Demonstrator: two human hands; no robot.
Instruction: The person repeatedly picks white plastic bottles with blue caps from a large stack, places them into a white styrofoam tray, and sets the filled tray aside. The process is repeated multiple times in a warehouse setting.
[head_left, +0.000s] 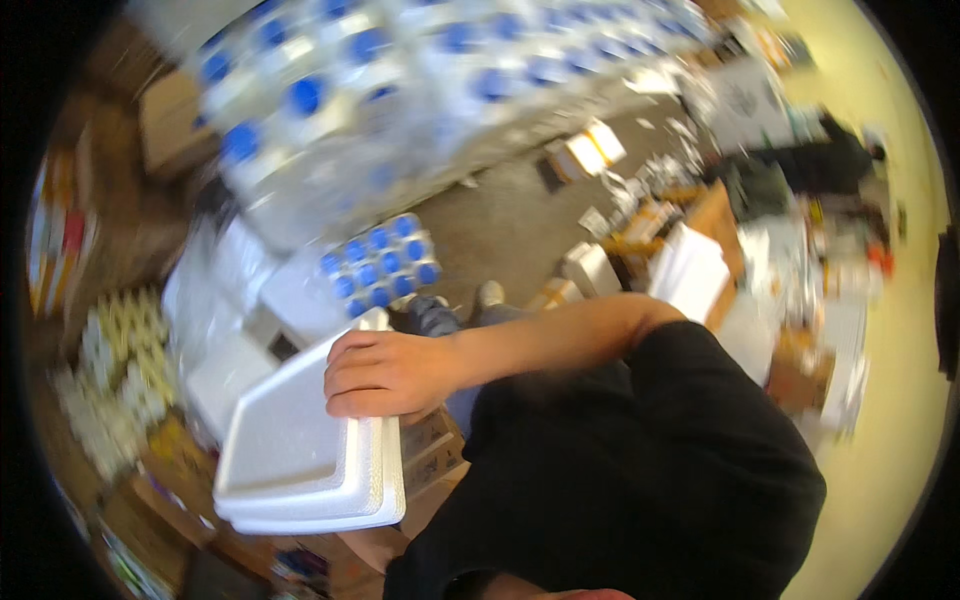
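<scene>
My right hand reaches across my body and grips the upper edge of a few stacked white foam lids, its fingers curled over the rim. The lids lie close together, tilted, with a shallow recessed face showing. A patch of skin at the lower edge of the stack may be my left forearm; my left hand is hidden. Just beyond the lids on the floor is a pack of blue-capped bottles. White foam boxes stand left of the stack.
Film-wrapped blue-capped containers fill the far side. Cardboard boxes line the left. A white box with orange tape and scraps lie on the concrete floor. A person in dark clothes is at the right.
</scene>
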